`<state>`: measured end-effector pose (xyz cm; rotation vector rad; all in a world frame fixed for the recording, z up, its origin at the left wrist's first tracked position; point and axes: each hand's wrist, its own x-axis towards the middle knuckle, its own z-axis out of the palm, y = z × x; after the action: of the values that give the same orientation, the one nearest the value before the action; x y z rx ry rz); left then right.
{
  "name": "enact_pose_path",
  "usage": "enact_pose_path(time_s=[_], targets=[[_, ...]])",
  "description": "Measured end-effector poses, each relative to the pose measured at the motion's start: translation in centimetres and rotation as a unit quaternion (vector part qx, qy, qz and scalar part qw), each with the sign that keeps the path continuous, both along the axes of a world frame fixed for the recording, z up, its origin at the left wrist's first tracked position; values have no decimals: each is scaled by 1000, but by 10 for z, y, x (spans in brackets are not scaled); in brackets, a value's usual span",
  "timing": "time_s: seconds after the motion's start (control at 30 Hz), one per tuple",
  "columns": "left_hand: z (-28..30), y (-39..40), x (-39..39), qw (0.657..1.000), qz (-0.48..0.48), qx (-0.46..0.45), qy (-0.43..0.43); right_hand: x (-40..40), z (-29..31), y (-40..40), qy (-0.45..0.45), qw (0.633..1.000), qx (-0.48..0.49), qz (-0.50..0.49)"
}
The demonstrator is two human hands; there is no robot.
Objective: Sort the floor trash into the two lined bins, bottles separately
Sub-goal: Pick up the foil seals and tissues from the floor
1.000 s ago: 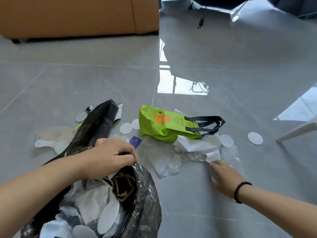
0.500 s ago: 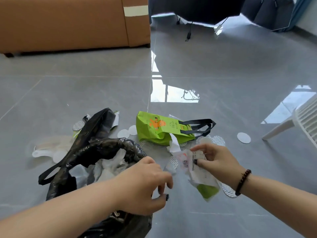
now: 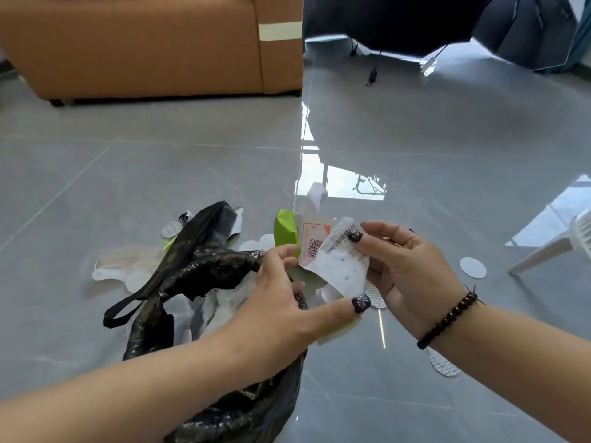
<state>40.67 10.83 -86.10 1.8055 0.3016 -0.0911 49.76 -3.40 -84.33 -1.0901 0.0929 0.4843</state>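
Observation:
Both hands hold a bundle of white paper and clear wrapper (image 3: 335,260) with a QR code and red print, raised above the floor. My right hand (image 3: 406,270) pinches its right side between thumb and fingers. My left hand (image 3: 281,302) pinches its left and lower edge. Below my left arm lies a black bin liner (image 3: 204,276) with white paper and round pads inside. A green bag (image 3: 285,231) lies on the floor, mostly hidden behind the bundle.
White round pads (image 3: 472,267) and silvery patterned discs (image 3: 444,366) lie scattered on the grey tile floor. An orange sofa (image 3: 153,46) stands at the back left. A white plastic chair (image 3: 563,238) is at the right edge; a black umbrella (image 3: 415,24) lies far back.
My right hand picked the paper and wrapper bundle off the floor and raised it. My left hand let go of the black liner's rim and came across to take the bundle too.

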Motion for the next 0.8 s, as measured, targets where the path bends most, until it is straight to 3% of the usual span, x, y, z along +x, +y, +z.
enact_pose_path(time_s=[0.13,0.23,0.43,0.5,0.6,0.73,0.8], targets=[[-2,-2,-7,1000,-24,6,9,-8,-6,5,22,999,-18,-30],[-6,-3,-1,999,-31,-3,-38,-7,-6,4,23,998,-34,-53],[-4,4,16,991,-7,-78,-109,0,-1,-16,-64,990,-125,-19],[-6,5,20,989,-2,-109,-103,2,-3,-24,-136,968,-212,14],[-10,4,25,986,-14,-146,-84,6,-5,-34,-277,901,-331,43],[-9,2,27,977,-25,-198,-77,11,-10,-37,-443,820,-337,135],[-5,1,28,976,-25,-204,-75,11,-15,-34,-461,811,-327,151]])
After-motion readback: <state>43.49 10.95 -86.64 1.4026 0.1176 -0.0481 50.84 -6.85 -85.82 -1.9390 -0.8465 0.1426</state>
